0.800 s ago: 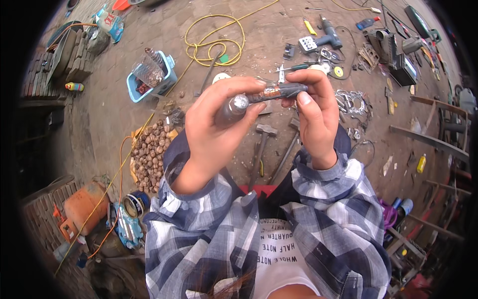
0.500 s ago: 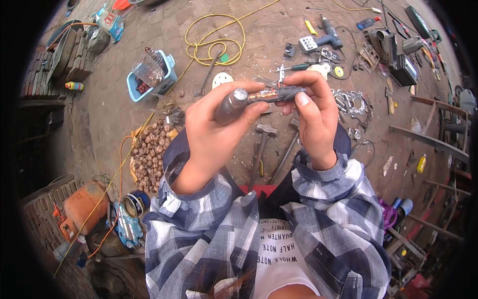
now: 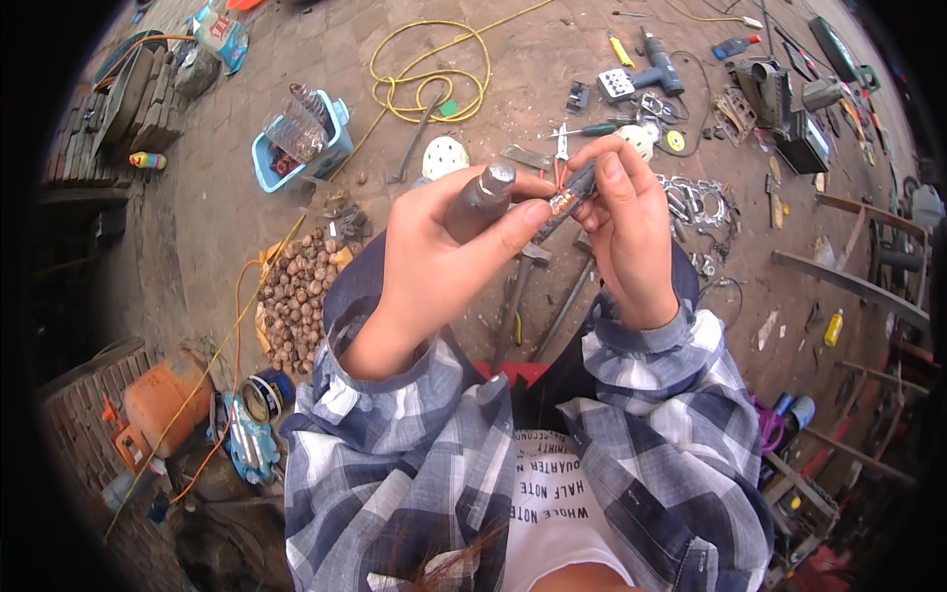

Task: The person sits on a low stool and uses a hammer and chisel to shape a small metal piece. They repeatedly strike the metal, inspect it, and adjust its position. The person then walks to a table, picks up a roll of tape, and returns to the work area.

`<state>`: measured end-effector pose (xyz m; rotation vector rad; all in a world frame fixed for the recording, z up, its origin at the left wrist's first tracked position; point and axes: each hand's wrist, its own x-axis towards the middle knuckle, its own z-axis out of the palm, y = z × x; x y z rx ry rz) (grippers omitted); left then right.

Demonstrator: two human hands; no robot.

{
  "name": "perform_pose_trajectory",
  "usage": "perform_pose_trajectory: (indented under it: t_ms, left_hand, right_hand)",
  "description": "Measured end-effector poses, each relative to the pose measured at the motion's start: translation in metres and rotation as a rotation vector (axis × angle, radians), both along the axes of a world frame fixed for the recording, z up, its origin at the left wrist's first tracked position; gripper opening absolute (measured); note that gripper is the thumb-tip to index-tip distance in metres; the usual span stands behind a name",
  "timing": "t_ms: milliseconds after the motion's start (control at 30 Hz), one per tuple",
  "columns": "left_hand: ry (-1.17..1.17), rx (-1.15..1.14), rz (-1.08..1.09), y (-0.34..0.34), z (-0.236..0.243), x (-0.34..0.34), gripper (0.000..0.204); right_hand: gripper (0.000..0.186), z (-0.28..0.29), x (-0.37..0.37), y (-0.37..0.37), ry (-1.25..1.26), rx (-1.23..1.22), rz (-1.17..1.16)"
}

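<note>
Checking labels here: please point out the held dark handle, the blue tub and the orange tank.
Dark handle (image 3: 475,211): head view, its side below the silvery end.
Blue tub (image 3: 333,156): head view, outer wall.
Orange tank (image 3: 164,400): head view, its side.

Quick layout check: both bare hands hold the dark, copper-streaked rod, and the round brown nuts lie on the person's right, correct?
No: the round brown nuts lie on the left in the head view; left hand and right hand do hold the dark, copper-streaked rod.

Brown paved flr, stacked bricks far L, soft even lt
</note>
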<state>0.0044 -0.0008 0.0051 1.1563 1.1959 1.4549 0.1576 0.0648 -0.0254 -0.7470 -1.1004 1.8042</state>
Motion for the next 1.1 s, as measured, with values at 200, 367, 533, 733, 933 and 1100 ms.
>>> perform_pose_trajectory:
  t_ms: [200, 367, 533, 733, 933, 1100]
  left_hand:
    - [-0.002, -0.121, 0.009, -0.001, -0.003, -0.003, 0.011]
    - [0.088, -0.100, 0.026, -0.002, -0.001, -0.002, 0.012]
    - [0.262, -0.119, 0.023, -0.004, 0.000, -0.004, 0.013]
    - [-0.030, -0.201, -0.044, -0.003, 0.008, -0.003, 0.012]
    - [-0.020, -0.204, -0.015, -0.003, 0.005, -0.005, 0.012]
    - [-0.048, -0.170, 0.001, -0.002, 0.001, -0.002, 0.013]
  right_hand:
    - [0.027, 0.004, -0.002, -0.002, -0.087, 0.031, 0.071]
    - [0.028, 0.002, -0.001, -0.002, -0.110, 0.059, 0.084]
    - [0.027, 0.006, -0.002, -0.003, -0.131, 0.093, 0.090]
    - [0.027, 0.007, -0.001, -0.004, -0.066, 0.058, 0.118]
    - [0.033, 0.006, -0.001, -0.002, -0.042, -0.089, 0.174]
    - [0.034, 0.008, 0.001, -0.003, -0.007, -0.199, 0.212]
